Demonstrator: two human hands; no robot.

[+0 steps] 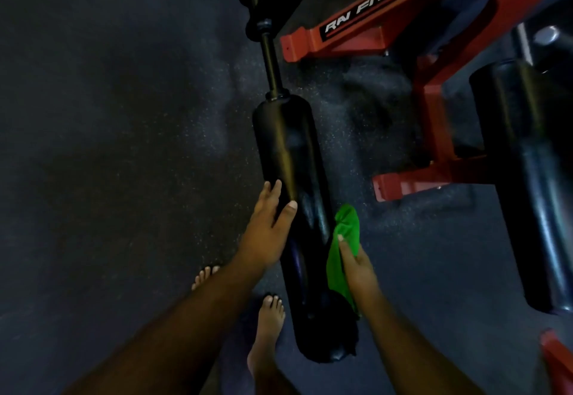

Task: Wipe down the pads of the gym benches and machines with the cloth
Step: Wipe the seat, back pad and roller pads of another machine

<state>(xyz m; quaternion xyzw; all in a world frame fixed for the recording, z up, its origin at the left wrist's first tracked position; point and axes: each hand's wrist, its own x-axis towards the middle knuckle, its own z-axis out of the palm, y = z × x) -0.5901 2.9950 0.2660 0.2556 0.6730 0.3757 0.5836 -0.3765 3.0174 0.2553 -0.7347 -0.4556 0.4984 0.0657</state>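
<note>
A long black roller pad [288,152] on a black metal arm runs from the upper middle toward me. My left hand [268,227] rests against its left side, fingers straight and thumb on the top surface. My right hand [356,267] grips a green cloth [344,252] and holds it against the pad's right side, near the lower end. A second black roller pad [527,177] stands to the right, untouched.
The machine's red frame [434,109], marked with white lettering, spreads across the upper right with feet on the dark speckled rubber floor [124,146]. My bare feet [269,326] stand just left of the pad's near end. Open floor lies to the left.
</note>
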